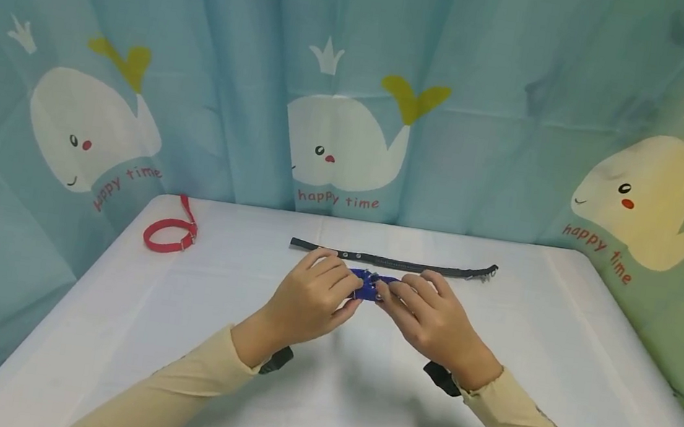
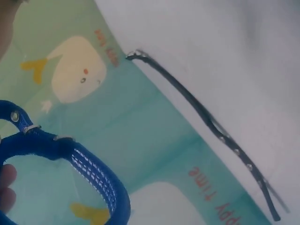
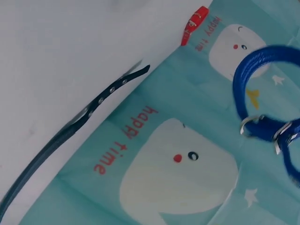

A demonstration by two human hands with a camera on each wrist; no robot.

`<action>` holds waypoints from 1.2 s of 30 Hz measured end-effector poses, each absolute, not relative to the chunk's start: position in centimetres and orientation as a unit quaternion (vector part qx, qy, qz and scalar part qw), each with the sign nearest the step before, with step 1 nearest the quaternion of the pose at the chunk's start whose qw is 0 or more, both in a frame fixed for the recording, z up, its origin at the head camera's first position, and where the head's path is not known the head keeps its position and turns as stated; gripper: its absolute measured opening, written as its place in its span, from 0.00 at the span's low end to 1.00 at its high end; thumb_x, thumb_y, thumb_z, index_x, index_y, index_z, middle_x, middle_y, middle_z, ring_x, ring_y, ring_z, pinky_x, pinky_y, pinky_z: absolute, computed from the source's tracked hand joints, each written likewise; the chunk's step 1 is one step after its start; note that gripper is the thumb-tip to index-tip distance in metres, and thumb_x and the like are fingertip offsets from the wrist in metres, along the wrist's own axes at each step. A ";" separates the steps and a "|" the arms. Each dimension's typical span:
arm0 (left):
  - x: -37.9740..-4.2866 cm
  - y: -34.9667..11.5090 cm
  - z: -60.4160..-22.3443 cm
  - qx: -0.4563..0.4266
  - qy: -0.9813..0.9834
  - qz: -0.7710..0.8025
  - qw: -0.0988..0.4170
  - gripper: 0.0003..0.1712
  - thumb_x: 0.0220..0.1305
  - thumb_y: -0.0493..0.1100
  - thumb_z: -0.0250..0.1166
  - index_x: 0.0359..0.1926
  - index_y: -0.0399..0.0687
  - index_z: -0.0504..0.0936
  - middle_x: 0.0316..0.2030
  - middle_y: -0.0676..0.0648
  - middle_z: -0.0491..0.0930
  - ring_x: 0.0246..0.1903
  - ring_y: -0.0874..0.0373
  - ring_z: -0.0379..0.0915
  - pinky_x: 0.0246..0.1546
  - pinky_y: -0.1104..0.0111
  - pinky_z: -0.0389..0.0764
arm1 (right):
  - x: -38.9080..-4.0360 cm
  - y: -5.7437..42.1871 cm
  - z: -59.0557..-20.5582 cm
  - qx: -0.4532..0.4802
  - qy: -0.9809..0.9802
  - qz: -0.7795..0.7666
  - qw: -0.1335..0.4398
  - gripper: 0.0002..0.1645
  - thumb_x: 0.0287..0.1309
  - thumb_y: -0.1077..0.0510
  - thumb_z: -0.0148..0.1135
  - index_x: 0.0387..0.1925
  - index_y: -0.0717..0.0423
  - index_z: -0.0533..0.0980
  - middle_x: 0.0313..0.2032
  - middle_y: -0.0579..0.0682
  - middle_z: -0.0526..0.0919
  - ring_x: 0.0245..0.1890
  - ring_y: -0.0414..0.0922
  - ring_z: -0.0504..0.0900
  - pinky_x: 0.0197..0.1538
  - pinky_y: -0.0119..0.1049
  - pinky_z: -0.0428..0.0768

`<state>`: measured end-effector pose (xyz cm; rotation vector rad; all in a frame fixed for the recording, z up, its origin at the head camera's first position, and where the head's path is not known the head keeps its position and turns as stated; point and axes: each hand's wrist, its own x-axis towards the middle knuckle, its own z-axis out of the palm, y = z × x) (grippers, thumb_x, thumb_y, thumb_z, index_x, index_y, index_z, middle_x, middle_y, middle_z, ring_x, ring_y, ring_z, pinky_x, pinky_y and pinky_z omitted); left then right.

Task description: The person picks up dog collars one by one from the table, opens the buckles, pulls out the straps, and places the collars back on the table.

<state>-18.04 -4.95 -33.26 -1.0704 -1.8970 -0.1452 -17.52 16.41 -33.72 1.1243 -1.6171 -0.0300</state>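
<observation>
Both hands hold a blue collar (image 1: 368, 290) up above the table, roughly in the middle of the head view. My left hand (image 1: 312, 295) pinches its left side, and my right hand (image 1: 432, 317) pinches its right side close to the metal buckle parts. In the left wrist view the collar (image 2: 121, 199) forms a loop with stitching on its inner face, and fingertips (image 2: 7, 187) touch it at the left edge. Metal rings on the blue collar (image 3: 241, 86) show in the right wrist view, where the hand itself is out of sight.
Behind the hands a black collar (image 1: 426, 268) with metal-rimmed holes and a buckle lies stretched across the white table (image 1: 301, 412). A red collar (image 1: 187, 243), buckled into a loop, lies at the far left. A whale-print curtain (image 1: 479, 174) hangs beyond the table.
</observation>
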 end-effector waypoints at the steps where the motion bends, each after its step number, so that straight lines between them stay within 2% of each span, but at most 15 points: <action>1: -18.0 -5.0 -33.2 -0.440 -0.771 -0.064 0.457 0.11 0.44 0.46 0.74 0.29 0.47 0.83 0.26 0.52 0.84 0.32 0.58 0.79 0.47 0.63 0.78 | -17.5 16.6 -33.7 0.479 -0.681 -0.003 0.554 0.16 0.67 0.60 0.51 0.34 0.62 0.83 0.25 0.50 0.82 0.27 0.45 0.77 0.34 0.38 0.75; 7: -17.8 -5.2 -32.9 -0.462 -0.763 -0.095 0.441 0.11 0.44 0.42 0.74 0.30 0.44 0.83 0.26 0.50 0.84 0.32 0.57 0.77 0.45 0.65 0.78 | -17.3 16.7 -33.6 0.481 -0.675 0.055 0.557 0.14 0.65 0.58 0.54 0.32 0.61 0.83 0.25 0.51 0.82 0.27 0.47 0.77 0.33 0.41 0.74; 12: -17.8 -5.1 -32.8 -0.464 -0.748 -0.099 0.464 0.11 0.42 0.41 0.74 0.28 0.43 0.83 0.25 0.50 0.83 0.31 0.56 0.76 0.44 0.65 0.78 | -17.3 15.5 -33.4 0.466 -0.674 0.037 0.572 0.13 0.63 0.55 0.57 0.36 0.59 0.83 0.26 0.49 0.82 0.30 0.47 0.77 0.38 0.44 0.74; 17: -17.7 -5.4 -32.8 -0.448 -0.756 -0.088 0.470 0.11 0.43 0.43 0.74 0.29 0.46 0.83 0.25 0.51 0.83 0.31 0.57 0.76 0.44 0.64 0.78 | -17.4 15.3 -33.4 0.461 -0.670 0.033 0.581 0.14 0.63 0.55 0.58 0.33 0.59 0.84 0.23 0.49 0.82 0.29 0.47 0.77 0.38 0.44 0.74; 27: -17.9 -5.7 -32.9 -0.443 -0.768 -0.106 0.450 0.12 0.42 0.43 0.74 0.29 0.44 0.82 0.26 0.50 0.82 0.31 0.57 0.75 0.43 0.65 0.78 | -17.4 15.5 -33.3 0.456 -0.679 0.067 0.572 0.15 0.63 0.53 0.57 0.31 0.59 0.84 0.24 0.50 0.82 0.30 0.49 0.77 0.39 0.45 0.73; 31: -18.1 -5.3 -32.6 -0.441 -0.771 -0.108 0.447 0.10 0.43 0.41 0.73 0.28 0.44 0.81 0.25 0.51 0.82 0.31 0.57 0.75 0.44 0.65 0.77 | -17.5 14.8 -33.1 0.448 -0.696 0.062 0.558 0.15 0.63 0.53 0.58 0.35 0.59 0.84 0.25 0.50 0.82 0.32 0.49 0.77 0.41 0.47 0.73; 36: -18.3 -5.5 -32.6 -0.438 -0.785 -0.117 0.422 0.10 0.45 0.42 0.73 0.28 0.44 0.81 0.25 0.51 0.82 0.30 0.57 0.75 0.43 0.65 0.77 | -17.7 14.7 -33.0 0.438 -0.720 0.064 0.534 0.16 0.65 0.53 0.55 0.33 0.58 0.85 0.25 0.49 0.81 0.32 0.48 0.77 0.41 0.48 0.74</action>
